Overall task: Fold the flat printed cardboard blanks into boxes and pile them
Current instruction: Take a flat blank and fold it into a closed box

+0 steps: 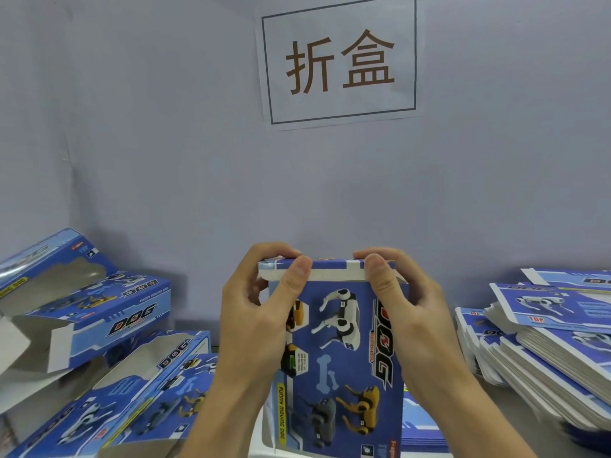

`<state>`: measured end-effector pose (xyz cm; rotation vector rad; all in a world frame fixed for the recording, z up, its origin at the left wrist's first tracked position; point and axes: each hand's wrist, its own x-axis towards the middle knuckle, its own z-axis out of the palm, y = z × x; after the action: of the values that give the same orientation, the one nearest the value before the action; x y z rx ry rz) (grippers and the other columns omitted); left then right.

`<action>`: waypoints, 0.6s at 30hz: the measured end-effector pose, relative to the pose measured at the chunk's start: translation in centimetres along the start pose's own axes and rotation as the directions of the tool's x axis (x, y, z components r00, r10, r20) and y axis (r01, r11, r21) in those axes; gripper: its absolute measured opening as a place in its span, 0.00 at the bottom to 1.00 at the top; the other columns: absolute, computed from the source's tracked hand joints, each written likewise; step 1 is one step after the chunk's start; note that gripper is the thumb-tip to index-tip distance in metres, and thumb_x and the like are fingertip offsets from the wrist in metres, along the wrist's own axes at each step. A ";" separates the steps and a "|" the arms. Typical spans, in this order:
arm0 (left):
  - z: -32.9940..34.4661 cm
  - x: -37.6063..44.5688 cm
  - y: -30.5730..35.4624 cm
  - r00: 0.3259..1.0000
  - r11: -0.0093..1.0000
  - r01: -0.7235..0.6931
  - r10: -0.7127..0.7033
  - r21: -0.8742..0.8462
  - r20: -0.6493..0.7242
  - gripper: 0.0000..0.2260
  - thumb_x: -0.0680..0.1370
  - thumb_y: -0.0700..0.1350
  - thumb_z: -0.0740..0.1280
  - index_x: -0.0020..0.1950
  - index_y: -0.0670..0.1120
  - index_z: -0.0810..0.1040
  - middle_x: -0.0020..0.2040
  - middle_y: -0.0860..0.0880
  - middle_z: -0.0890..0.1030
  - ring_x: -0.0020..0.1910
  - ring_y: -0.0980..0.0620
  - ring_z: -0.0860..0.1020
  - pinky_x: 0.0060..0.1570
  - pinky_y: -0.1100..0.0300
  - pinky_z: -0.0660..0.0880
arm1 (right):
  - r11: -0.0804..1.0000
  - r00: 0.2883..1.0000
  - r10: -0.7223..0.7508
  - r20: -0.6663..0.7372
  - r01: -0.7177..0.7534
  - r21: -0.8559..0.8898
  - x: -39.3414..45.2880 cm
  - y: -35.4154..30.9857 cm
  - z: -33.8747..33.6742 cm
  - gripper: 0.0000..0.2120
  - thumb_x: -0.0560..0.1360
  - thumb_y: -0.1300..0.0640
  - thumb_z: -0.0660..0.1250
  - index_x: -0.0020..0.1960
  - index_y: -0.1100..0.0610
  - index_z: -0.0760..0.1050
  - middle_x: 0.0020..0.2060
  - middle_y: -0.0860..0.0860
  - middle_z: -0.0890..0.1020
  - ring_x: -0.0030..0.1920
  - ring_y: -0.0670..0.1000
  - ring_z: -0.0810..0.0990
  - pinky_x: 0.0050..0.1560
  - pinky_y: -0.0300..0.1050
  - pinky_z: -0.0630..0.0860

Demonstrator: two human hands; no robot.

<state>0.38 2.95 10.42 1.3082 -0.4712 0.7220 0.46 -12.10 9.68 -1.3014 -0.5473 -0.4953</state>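
Both hands clamped on the top end of a blue dog box, dead center of the frame.

Left hand [261, 312] and right hand [401, 309] pinched the box [337, 352] with thumbs on its top flap; folded boxes [99, 325] sat lower left, flat blanks [545, 342] stacked at right.

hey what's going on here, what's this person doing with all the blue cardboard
A person is folding a blue printed box, held upright in front of them. The left hand and right hand both grip its top end, thumbs pressing the flap down. Folded boxes are piled on the left; a stack of flat blanks waits on the right.
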 end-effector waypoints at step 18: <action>-0.2 -0.1 0.3 0.999 0.997 0.039 -0.038 -0.062 0.025 0.14 0.67 0.59 0.77 0.44 0.52 0.79 0.43 0.32 0.80 0.42 0.21 0.75 0.38 0.23 0.73 | 1.000 1.000 0.014 0.020 -0.014 0.027 0.0 -0.1 -0.1 0.16 0.66 0.39 0.66 0.46 0.49 0.78 0.39 0.54 0.85 0.36 0.54 0.86 0.30 0.42 0.80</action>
<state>0.06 3.11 10.49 1.2651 -0.4830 0.6553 0.40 -12.21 9.69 -1.2851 -0.5597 -0.4625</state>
